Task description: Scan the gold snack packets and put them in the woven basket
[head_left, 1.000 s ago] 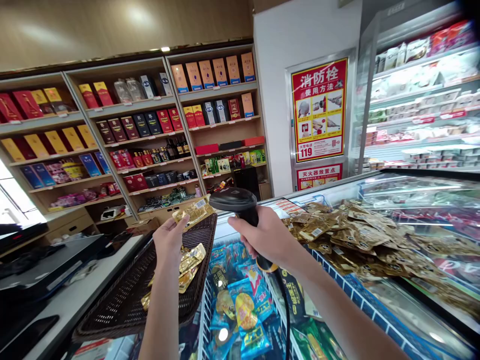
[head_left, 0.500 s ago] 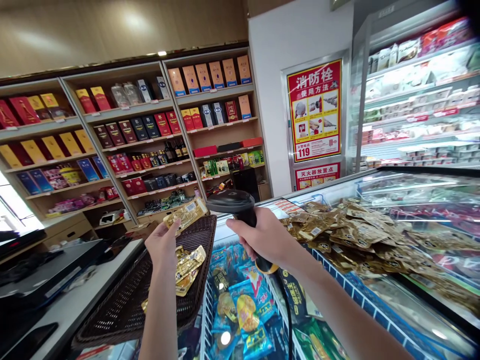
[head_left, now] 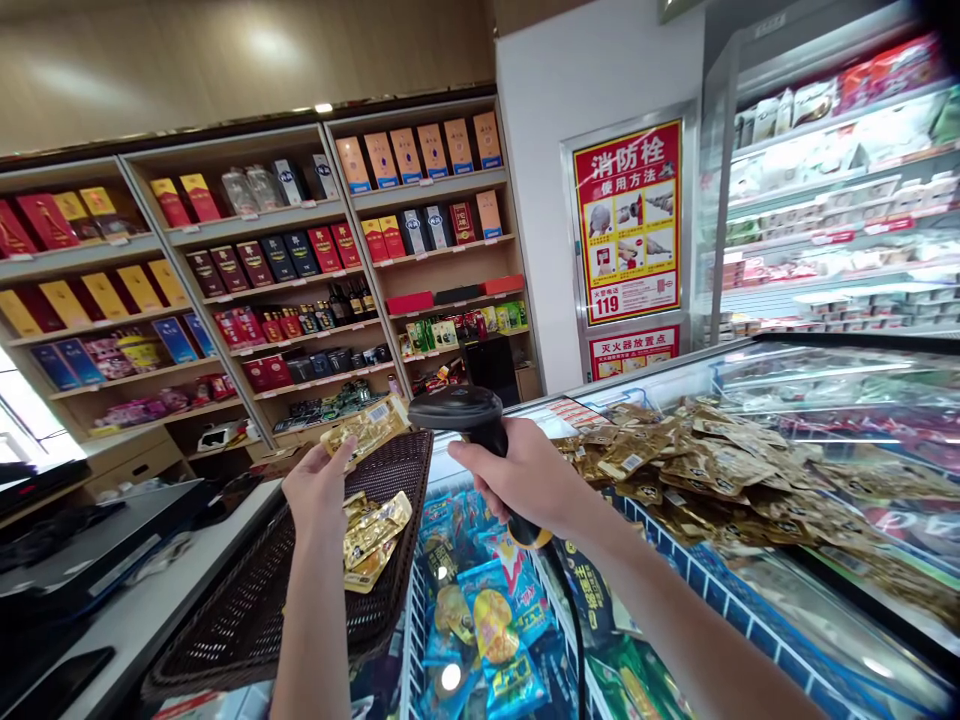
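My left hand [head_left: 319,485] pinches a gold foil packet [head_left: 367,432] by its near end, with a white barcode label facing up on it. Wrapped round the handle of a black barcode scanner [head_left: 459,407] is my right hand [head_left: 529,470]; the scanner's head points left at the packet, a small gap apart. The scanner's cable hangs down over the freezer. Below my left hand lies a dark brown woven basket [head_left: 225,610] holding several gold packets [head_left: 379,530]. A heap of similar gold packets [head_left: 720,460] rests on the freezer's glass top at the right.
Under my hands is a chest freezer with white wire baskets [head_left: 412,640] of blue ice-cream packs [head_left: 491,620]. A counter [head_left: 142,640] with dark equipment runs along the left. Shelves of boxes [head_left: 300,255] and a lit display fridge [head_left: 840,220] stand behind.
Both hands have shifted slightly left, the packet and scanner moving with them. The grips are unchanged.
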Available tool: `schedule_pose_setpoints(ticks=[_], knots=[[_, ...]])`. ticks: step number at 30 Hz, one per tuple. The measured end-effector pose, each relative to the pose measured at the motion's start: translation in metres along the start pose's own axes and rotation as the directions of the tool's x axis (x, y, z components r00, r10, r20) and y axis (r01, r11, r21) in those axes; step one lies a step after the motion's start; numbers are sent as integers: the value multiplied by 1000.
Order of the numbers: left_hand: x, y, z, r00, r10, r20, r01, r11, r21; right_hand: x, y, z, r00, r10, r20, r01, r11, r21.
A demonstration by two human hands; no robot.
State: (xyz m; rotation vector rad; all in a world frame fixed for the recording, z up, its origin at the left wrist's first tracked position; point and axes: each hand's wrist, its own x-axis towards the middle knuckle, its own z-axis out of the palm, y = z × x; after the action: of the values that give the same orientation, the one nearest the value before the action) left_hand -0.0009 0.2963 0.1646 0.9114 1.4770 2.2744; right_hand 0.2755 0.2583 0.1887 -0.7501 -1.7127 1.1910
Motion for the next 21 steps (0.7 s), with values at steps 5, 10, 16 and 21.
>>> schedule_pose_setpoints(ticks=[5, 10, 16, 21], knots=[[4, -3, -5, 1000, 26, 16, -28, 991, 134, 0, 3, 1, 1000, -26, -7, 26, 999, 33], [18, -9, -18, 999, 3, 40, -18, 923, 385, 1, 5, 0, 1000, -19, 1, 19, 997, 74], [10, -7, -30, 989, 108, -101, 42, 452, 891, 3, 6, -1, 1000, -12, -19, 13, 997, 73], [-6, 11, -25, 991, 128, -50, 15, 261, 965, 1, 0, -1, 993, -45, -112, 39, 997, -59]])
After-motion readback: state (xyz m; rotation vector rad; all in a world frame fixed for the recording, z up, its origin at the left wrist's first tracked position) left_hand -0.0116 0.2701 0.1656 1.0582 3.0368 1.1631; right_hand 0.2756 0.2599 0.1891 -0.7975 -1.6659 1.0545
